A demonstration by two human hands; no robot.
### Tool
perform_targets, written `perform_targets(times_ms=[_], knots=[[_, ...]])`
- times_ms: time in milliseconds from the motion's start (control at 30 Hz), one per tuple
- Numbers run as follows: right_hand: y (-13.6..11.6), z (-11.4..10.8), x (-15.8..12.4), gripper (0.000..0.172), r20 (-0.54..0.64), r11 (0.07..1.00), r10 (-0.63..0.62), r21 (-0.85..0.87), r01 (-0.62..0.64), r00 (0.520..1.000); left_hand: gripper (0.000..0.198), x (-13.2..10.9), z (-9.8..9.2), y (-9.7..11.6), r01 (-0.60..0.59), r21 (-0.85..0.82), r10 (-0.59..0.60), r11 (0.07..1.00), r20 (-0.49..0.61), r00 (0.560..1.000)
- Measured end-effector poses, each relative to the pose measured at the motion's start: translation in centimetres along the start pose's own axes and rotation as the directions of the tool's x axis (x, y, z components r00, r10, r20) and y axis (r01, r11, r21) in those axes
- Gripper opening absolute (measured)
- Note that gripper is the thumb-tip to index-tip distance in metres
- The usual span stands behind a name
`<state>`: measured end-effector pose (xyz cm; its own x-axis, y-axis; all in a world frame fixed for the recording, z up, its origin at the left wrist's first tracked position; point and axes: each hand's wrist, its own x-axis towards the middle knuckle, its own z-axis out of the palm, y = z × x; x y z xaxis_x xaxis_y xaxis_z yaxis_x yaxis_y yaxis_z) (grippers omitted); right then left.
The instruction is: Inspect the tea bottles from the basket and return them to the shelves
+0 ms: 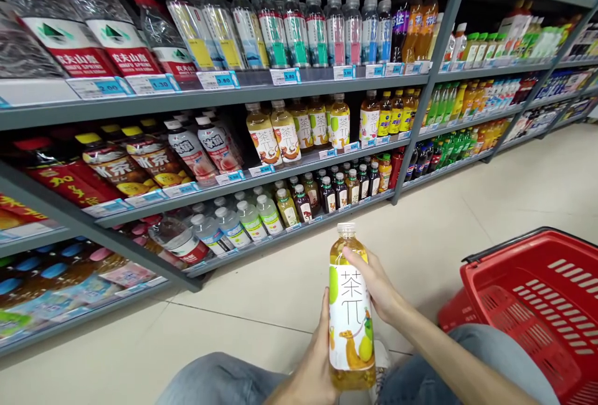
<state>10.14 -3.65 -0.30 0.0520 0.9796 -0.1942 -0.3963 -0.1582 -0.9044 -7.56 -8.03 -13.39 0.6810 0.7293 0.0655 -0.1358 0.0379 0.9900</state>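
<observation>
A bottle of tea drink (351, 318) stands nearly upright in front of me, with a white label, a camel picture and a clear cap. My left hand (317, 355) is closed round its lower left side, its thumb along the edge of the label. On the upper right, my right hand (376, 283) grips the bottle near the shoulder, its thumb below the neck. The fingers behind the bottle are hidden. Similar tea bottles (339, 121) stand on the middle shelf ahead, with a gap beside them.
To the right, a red shopping basket (495, 268) stands on the tiled floor (243, 299) beside my knee. Shelves (299, 78) of bottled drinks run along the left and away to the right. Large water bottles (112, 31) stand at upper left.
</observation>
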Motion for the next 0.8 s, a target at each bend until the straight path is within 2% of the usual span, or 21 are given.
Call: perform_targets(times_ms=[100, 167, 600, 800], knots=[[0.1, -0.2, 0.1, 0.046, -0.012, 1.000, 0.009, -0.014, -0.009, 1.000, 0.133, 0.1, -0.2, 0.4, -0.060, 0.181, 0.062, 0.982, -0.007, 0.998], [0.2, -0.3, 0.2, 0.046, -0.017, 1.000, 0.018, -0.021, -0.018, 1.000, 0.132, 0.2, -0.2, 0.8, -0.072, 0.211, 0.073, 0.975, 0.005, 0.997], [0.1, -0.3, 0.2, 0.047, -0.015, 0.999, 0.040, -0.013, -0.040, 0.999, 0.123, 0.3, 0.0, 1.2, -0.065, 0.152, 0.066, 0.986, -0.005, 0.998], [0.2, -0.4, 0.3, 0.048, -0.020, 0.998, 0.051, -0.022, -0.052, 0.998, 0.126, 0.3, 0.1, 1.3, -0.065, 0.190, 0.064, 0.980, 0.009, 0.998]])
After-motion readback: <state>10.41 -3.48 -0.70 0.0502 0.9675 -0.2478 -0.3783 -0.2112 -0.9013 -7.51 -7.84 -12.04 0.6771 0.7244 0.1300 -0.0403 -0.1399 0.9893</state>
